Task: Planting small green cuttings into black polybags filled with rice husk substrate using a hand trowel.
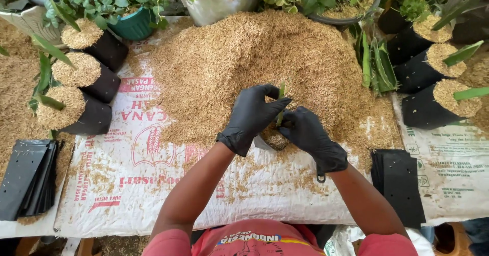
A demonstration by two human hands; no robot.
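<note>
Both hands wear black gloves and meet in front of a big heap of tan rice husk (254,62). My left hand (251,116) pinches a small green seedling (280,94) upright between thumb and fingers. My right hand (309,136) grips the side of a small black planting bag (270,140) filled with husk, into which the seedling's lower end goes. The bag is mostly hidden by the two hands.
Filled black bags stand at the left (76,111) and at the right (433,103), some with green shoots. Flat empty black bags are stacked at left (28,177) and right (400,182). Potted plants (132,11) line the far edge. A printed white sack (153,179) covers the surface.
</note>
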